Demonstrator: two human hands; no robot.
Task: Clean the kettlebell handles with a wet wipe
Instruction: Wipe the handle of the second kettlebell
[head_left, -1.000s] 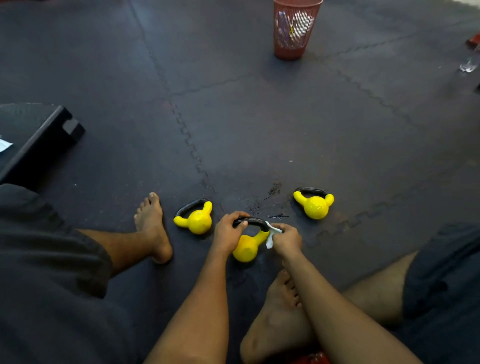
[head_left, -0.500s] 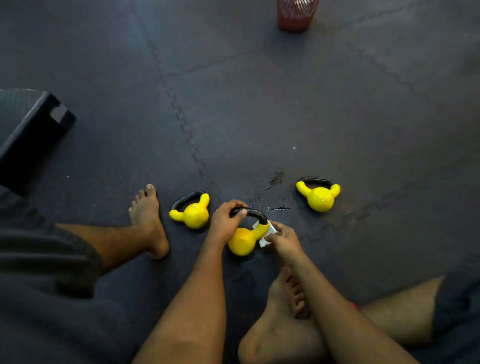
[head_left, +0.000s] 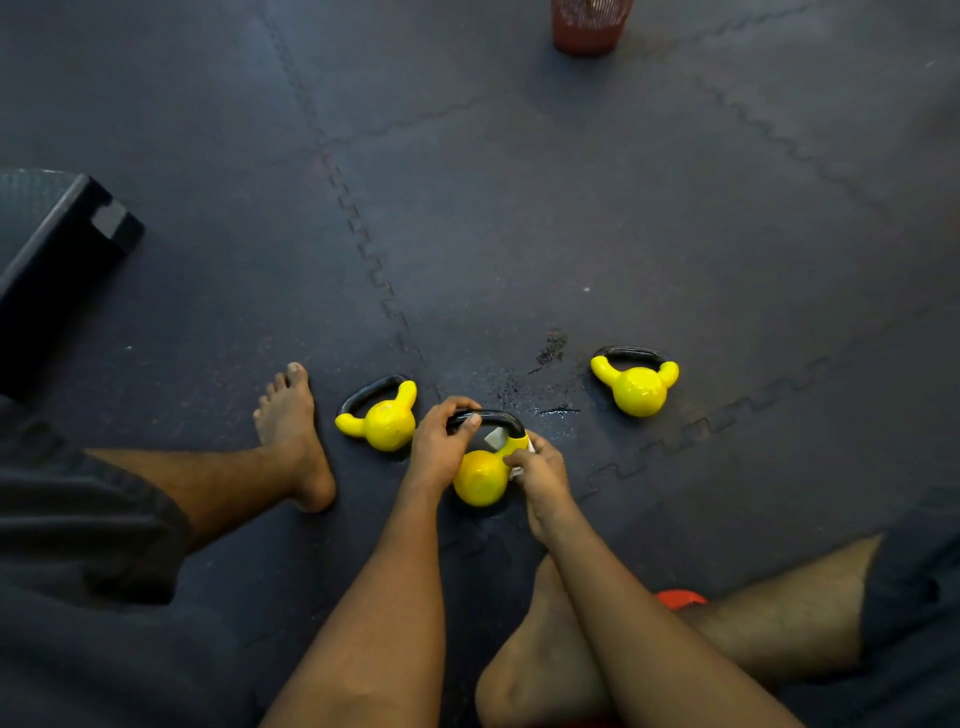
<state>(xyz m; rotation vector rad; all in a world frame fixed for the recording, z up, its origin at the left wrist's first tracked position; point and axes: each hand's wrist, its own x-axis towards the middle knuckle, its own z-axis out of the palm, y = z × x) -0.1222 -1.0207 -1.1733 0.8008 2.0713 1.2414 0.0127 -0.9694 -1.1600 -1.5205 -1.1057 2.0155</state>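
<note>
I'm looking down at dark interlocking floor mats (head_left: 519, 208), with a wet patch (head_left: 550, 353) just beyond the hands. Only the base of a red mesh waste bin (head_left: 589, 31) shows at the mats' far edge. A second ago the whole bin was in view, so the camera has tipped down. A black step platform (head_left: 57, 270) sits at the left edge.

Three yellow kettlebells stand on the mats in front of me. The left kettlebell (head_left: 382, 423) is just beside my bare left foot (head_left: 291, 436). The right kettlebell (head_left: 636, 387) stands apart, past the wet patch. Neither has moved.

The middle kettlebell (head_left: 480, 480) is between my hands. My left hand (head_left: 441, 447) keeps its curled grip on the left end of the black handle (head_left: 498, 418), thumb lying over the top, as before.

My right hand (head_left: 540, 473) pinches the wet wipe (head_left: 496, 439) round the yellow right arm of the handle, fingers closed tight. Half a second ago the wipe showed only on the outer side of that arm. Now a white fold pokes out inside the handle loop, and the thumb has come across the front. An orange object (head_left: 680, 597) shows by my right leg; I cannot tell what it is.
</note>
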